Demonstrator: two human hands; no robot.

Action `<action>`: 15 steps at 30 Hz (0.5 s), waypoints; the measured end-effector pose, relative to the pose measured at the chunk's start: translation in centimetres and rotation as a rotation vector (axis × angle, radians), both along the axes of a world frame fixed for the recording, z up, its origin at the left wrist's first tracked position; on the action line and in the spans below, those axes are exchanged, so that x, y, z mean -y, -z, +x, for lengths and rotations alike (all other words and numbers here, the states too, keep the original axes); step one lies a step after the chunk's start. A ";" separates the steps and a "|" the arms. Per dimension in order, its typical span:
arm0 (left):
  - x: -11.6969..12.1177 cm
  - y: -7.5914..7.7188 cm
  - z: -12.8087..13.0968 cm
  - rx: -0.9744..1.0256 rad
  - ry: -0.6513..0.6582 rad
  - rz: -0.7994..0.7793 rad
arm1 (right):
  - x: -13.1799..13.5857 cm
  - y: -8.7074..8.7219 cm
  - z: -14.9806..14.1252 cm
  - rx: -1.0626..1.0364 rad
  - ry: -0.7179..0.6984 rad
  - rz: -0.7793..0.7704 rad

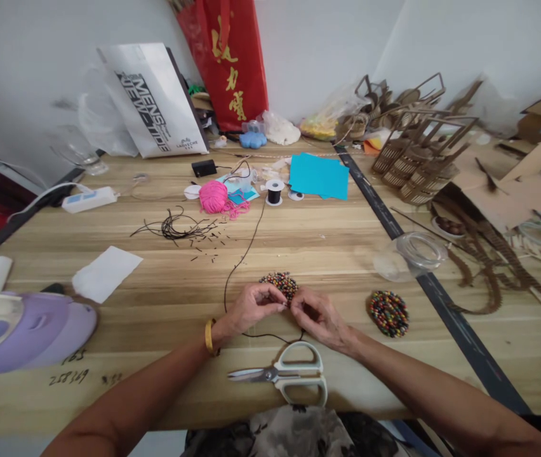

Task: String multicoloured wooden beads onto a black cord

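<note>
Head cam: multicol. beads (pixel 277 279) clustered, blk cord (pixel 225 296) thin; L hand (pixel 254 308), R hand (pixel 320 320) pinched narrow, contents unclear.

Your left forearm (pixel 151 388) and right forearm (pixel 418 386), both bare, angle inward and forward; your left hand (pixel 247 310) is curled, thumb and index tips drawn close; your right hand (pixel 322 318) faces it, fingers bent; fingertips of both sit near each other; pinch contact too small to tell.

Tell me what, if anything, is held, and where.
The left hand and right hand pinch near the beads; anything gripped is too small to tell.
</note>
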State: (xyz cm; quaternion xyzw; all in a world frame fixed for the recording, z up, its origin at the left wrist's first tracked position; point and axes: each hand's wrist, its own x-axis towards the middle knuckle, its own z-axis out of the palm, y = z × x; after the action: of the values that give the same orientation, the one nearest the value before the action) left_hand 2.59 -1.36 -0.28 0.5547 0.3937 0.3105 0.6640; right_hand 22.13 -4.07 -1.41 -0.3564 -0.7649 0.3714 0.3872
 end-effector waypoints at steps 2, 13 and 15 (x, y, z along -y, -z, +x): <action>0.0 0.0 0.0 0.002 0.002 0.006 | 0.0 0.1 0.0 0.003 0.001 0.004; 0.0 0.5 0.1 -0.004 0.011 0.021 | 0.0 -0.2 0.0 -0.001 -0.007 0.000; 0.0 0.6 0.1 0.003 0.017 0.021 | -0.1 -0.3 0.0 0.005 -0.008 -0.002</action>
State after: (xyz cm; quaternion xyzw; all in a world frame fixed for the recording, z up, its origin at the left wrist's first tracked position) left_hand 2.65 -1.31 -0.85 0.5646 0.3847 0.3099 0.6612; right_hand 22.08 -4.02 -1.16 -0.3546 -0.7669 0.3728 0.3837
